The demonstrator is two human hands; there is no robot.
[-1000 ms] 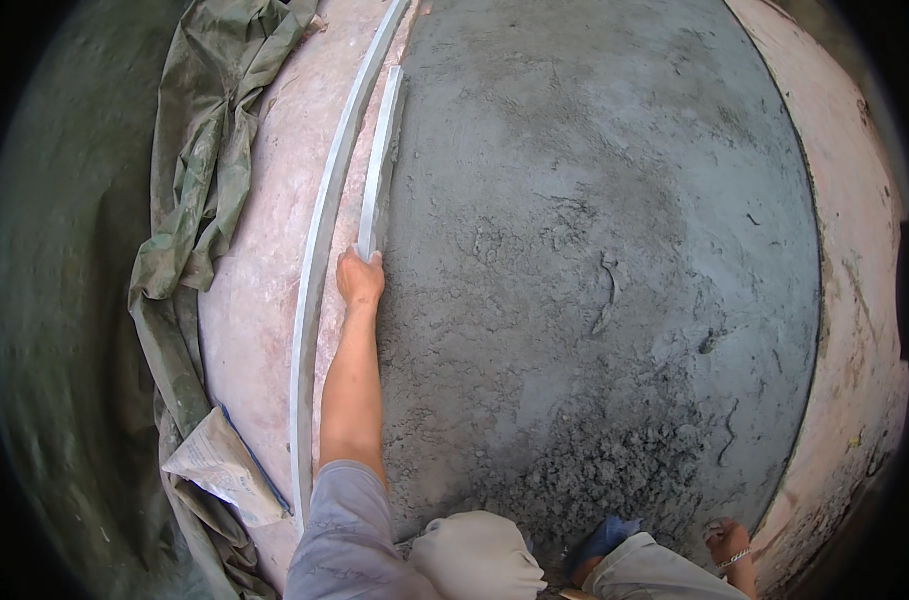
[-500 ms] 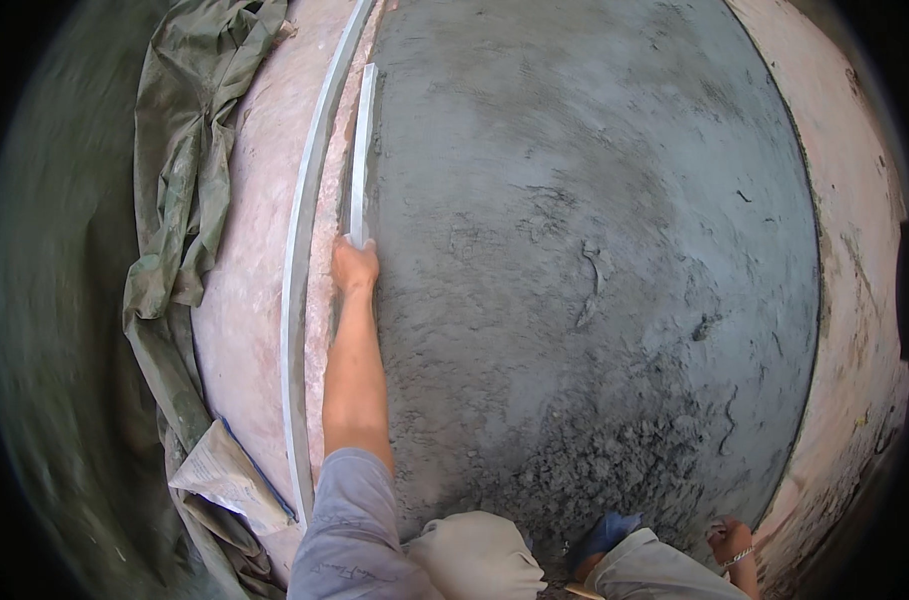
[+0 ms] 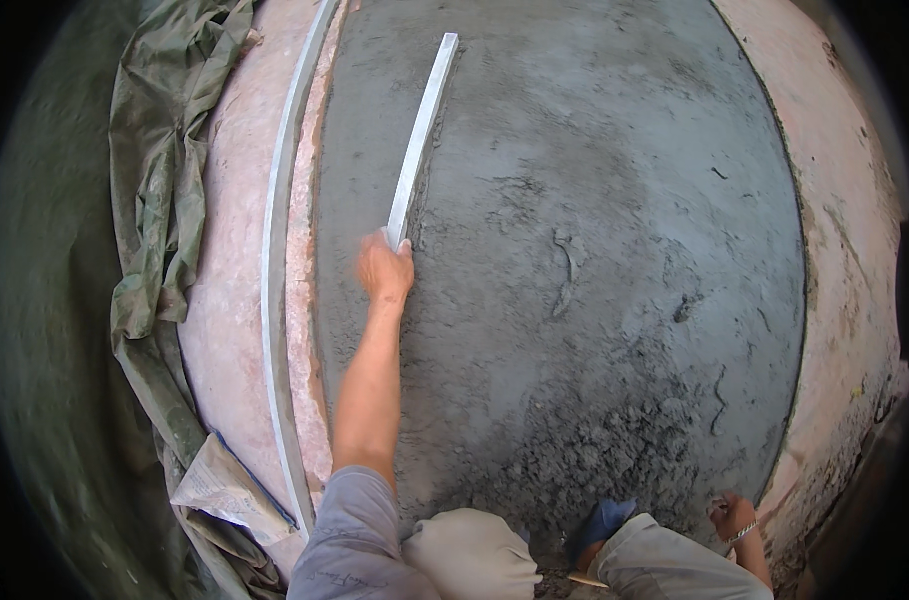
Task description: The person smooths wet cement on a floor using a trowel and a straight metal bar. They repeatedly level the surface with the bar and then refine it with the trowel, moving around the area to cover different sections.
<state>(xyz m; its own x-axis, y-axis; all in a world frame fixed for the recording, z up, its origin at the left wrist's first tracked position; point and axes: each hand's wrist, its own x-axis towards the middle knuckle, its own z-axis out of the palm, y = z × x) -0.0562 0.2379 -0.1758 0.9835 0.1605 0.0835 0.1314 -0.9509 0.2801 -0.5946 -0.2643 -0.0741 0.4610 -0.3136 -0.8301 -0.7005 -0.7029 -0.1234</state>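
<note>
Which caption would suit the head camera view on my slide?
A left hand grips a straight silver-coloured metal bar over partly smooth, partly lumpy grey mortar.

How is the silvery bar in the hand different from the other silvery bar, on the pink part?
The short bar looks much shorter than the long bar. The left hand grips the short bar; no hand touches the long bar. The short bar is over the grey mud; the long bar lies on the pink surface. Both are narrow and silvery.
</note>
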